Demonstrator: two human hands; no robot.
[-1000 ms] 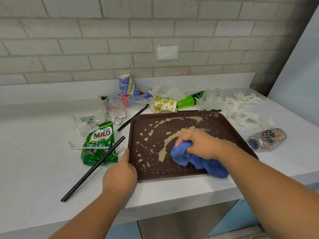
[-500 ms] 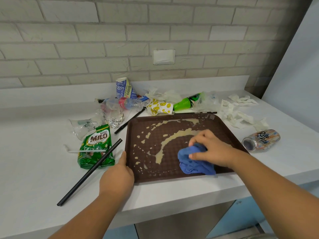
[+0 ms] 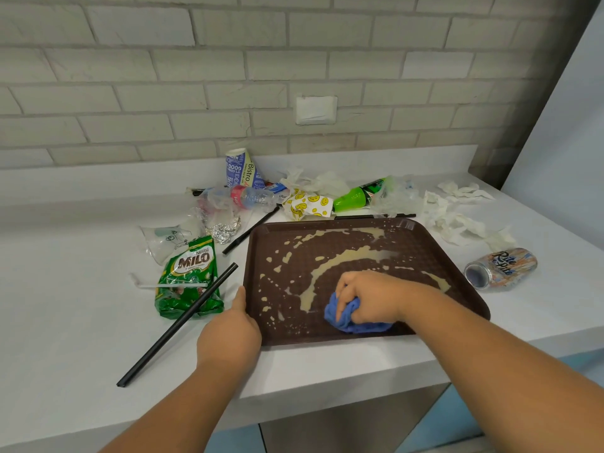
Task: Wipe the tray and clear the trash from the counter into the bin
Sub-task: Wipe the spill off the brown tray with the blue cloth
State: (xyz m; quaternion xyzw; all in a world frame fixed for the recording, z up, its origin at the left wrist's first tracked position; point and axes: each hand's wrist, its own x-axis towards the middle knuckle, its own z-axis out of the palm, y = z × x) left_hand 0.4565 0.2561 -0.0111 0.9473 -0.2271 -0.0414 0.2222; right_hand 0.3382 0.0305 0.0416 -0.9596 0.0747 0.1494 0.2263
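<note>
A brown tray lies on the white counter, smeared with a beige spill. My right hand grips a bunched blue cloth and presses it on the tray's near part. My left hand holds the tray's near left corner, thumb along the left rim. Trash lies around: a green Milo packet, a long black straw, a crushed can, a plastic bottle, a paper cup and a green bottle.
Crumpled white tissues lie right of the tray. Foil, a clear plastic cup and a smiley-print wrapper sit behind it. A brick wall backs the counter; the counter edge runs just below the tray. No bin is in view.
My right hand swept the cloth to the right across the tray, then back left toward the near middle. The left hand stayed on the tray's corner.
</note>
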